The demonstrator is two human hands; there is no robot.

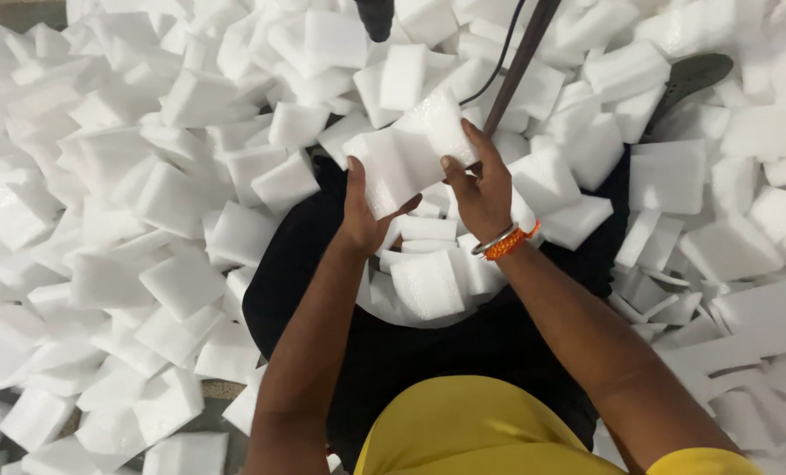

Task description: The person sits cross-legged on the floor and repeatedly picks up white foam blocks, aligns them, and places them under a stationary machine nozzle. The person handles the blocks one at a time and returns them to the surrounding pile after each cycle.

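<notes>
Both hands point(424, 198) on white foam block point(410, 151) (rectangular)

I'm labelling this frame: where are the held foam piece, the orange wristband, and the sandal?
held foam piece point(415, 154), head view, middle of its face
orange wristband point(509, 244), head view, on the right wrist
sandal point(694, 75), head view, dark sole

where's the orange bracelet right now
In the head view, right of centre, the orange bracelet circles the right hand's wrist beside a metal bangle, just below the white foam sheet both hands hold.
</notes>
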